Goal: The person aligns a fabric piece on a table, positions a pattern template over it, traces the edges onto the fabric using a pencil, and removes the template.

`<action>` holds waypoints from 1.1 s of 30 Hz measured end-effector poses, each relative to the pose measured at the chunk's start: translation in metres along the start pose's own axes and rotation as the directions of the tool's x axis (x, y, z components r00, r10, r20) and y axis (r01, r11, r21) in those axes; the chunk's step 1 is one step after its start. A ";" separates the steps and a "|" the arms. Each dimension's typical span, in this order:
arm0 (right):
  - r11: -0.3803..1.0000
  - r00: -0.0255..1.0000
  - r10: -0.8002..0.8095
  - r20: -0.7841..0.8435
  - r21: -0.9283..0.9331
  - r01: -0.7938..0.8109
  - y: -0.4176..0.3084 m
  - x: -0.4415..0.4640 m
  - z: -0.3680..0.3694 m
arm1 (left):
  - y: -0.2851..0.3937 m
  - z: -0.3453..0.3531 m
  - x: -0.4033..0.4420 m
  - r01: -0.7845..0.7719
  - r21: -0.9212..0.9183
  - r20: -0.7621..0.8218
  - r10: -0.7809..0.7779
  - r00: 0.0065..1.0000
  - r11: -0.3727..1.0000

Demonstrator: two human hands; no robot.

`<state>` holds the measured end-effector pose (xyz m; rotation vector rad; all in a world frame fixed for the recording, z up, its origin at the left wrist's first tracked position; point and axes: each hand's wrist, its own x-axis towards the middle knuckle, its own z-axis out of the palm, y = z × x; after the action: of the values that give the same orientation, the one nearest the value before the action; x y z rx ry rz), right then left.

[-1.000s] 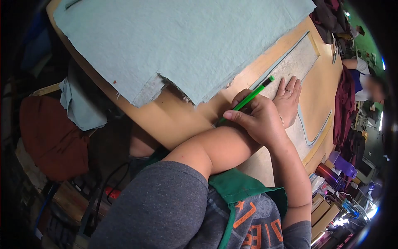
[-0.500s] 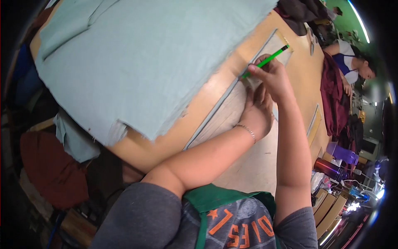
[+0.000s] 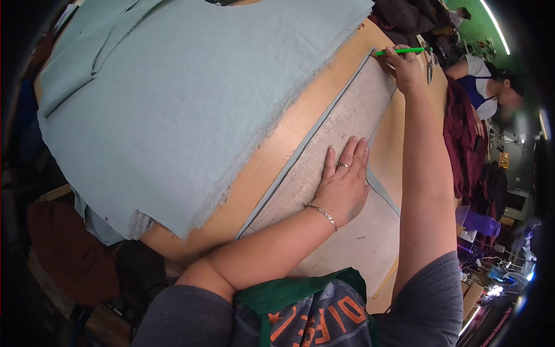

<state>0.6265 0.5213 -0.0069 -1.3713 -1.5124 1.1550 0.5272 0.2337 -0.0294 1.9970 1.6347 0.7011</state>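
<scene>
From here I'm making out only partial writing: orange lettering [image 3: 350, 309] is creasing across the dark shirt below the green apron [image 3: 306, 289], with a "D" and an "I" readable beside a small star; folds are hiding the rest. I'm seeing no legible label on the green pencil [image 3: 407, 51], which the right hand [image 3: 403, 66] is gripping between bent fingers, its tip sitting at the far corner of the pale template [image 3: 352, 115]. The left hand [image 3: 344, 188] is lying open and flat on that template. Blue-grey cloth [image 3: 384, 192] is showing past its edges; scissors [image 3: 429, 72] are lying beyond the right hand.
</scene>
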 end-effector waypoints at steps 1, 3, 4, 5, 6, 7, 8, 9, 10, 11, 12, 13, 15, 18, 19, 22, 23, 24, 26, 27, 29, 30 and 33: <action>0.999 0.999 -0.033 -0.042 0.028 0.034 0.002 -0.002 0.004 | 0.000 -0.001 0.000 -0.002 0.009 0.000 0.002 1.000 1.000; 0.991 0.987 -0.098 -0.130 0.075 0.109 0.004 -0.009 0.010 | 0.000 0.000 0.000 0.003 0.011 -0.007 -0.002 1.000 1.000; 0.956 0.947 -0.278 -0.158 -0.137 0.258 0.005 -0.010 0.014 | 0.001 0.000 0.000 0.002 0.011 -0.008 -0.001 1.000 1.000; 0.963 0.941 -0.266 -0.208 -0.101 0.250 0.003 -0.013 0.015 | 0.000 0.000 0.000 -0.006 0.004 -0.012 0.006 1.000 1.000; 0.968 0.936 -0.249 -0.250 -0.063 0.241 0.005 -0.020 0.017 | 0.000 -0.001 0.000 -0.007 -0.002 -0.016 0.007 1.000 1.000; 0.974 0.932 -0.223 -0.284 -0.023 0.226 -0.001 -0.035 0.027 | 0.000 0.000 -0.002 0.002 -0.012 -0.016 -0.002 1.000 1.000; 0.978 0.957 -0.192 -0.219 0.039 0.205 -0.011 -0.053 0.036 | 0.001 0.000 -0.002 0.004 -0.022 -0.026 -0.005 1.000 1.000; 0.989 0.985 -0.151 -0.087 -0.005 0.151 -0.022 -0.073 0.045 | 0.001 -0.001 -0.001 0.012 -0.032 -0.031 -0.013 0.999 0.999; 0.994 0.994 -0.095 0.048 -0.053 0.098 -0.032 -0.097 0.054 | 0.001 -0.001 -0.002 0.024 -0.043 -0.031 -0.026 0.999 0.999; 0.986 0.979 -0.006 0.206 -0.162 0.040 -0.045 -0.124 0.065 | 0.002 -0.003 -0.002 0.041 -0.014 0.017 -0.041 0.999 0.999; 0.962 0.933 0.094 0.347 -0.274 0.005 -0.057 -0.152 0.077 | 0.003 -0.006 -0.001 0.051 0.016 0.067 -0.052 0.996 0.999; 0.963 0.877 0.148 0.458 -0.269 -0.023 -0.063 -0.178 0.090 | 0.004 -0.004 0.003 0.054 0.045 0.117 -0.059 0.991 0.998; 0.984 0.815 0.178 0.552 -0.112 -0.139 -0.071 -0.227 0.117 | -0.006 0.028 0.012 0.087 -0.058 0.037 -0.085 0.996 0.995; 0.955 0.693 0.248 0.677 -0.292 -0.056 -0.080 -0.258 0.138 | -0.006 0.009 -0.006 -0.041 0.601 -0.083 0.113 0.990 0.798; 0.946 0.664 0.271 0.697 -0.321 -0.049 -0.081 -0.264 0.144 | -0.008 0.002 -0.009 -0.102 0.186 -0.125 0.127 0.984 0.977; 0.912 0.572 0.344 0.745 -0.411 -0.013 -0.084 -0.275 0.153 | -0.006 0.012 -0.004 -0.044 0.135 -0.129 0.061 0.990 0.990; 0.910 0.573 0.346 0.743 -0.414 -0.013 -0.085 -0.275 0.154 | -0.006 0.013 -0.005 -0.042 0.143 -0.130 0.061 0.990 0.989; 0.909 0.576 0.348 0.740 -0.418 -0.012 -0.086 -0.276 0.154 | -0.006 0.014 -0.005 -0.042 0.151 -0.131 0.062 0.989 0.988; 0.915 0.591 0.314 0.743 -0.402 0.019 -0.085 -0.277 0.154 | -0.005 0.013 -0.004 -0.045 0.164 -0.125 0.066 0.990 0.985; 0.923 0.600 0.280 0.750 -0.383 0.048 -0.082 -0.279 0.154 | -0.004 0.012 -0.004 -0.045 0.169 -0.117 0.065 0.991 0.985; 0.924 0.598 0.289 0.748 -0.381 0.030 -0.081 -0.282 0.154 | -0.004 0.011 -0.005 -0.038 0.166 -0.109 0.057 0.992 0.985; 0.917 0.587 0.332 0.738 -0.398 -0.018 -0.083 -0.282 0.155 | -0.005 0.012 -0.005 -0.035 0.158 -0.108 0.052 0.993 0.987; 0.824 0.710 0.250 0.659 -0.529 0.201 -0.081 -0.279 0.146 | -0.004 0.012 -0.006 -0.041 0.148 -0.148 0.063 0.987 0.988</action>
<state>0.4974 0.2262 0.0371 -1.3731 -2.5850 1.4060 0.5311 0.2281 -0.0410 2.1408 1.7720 0.7916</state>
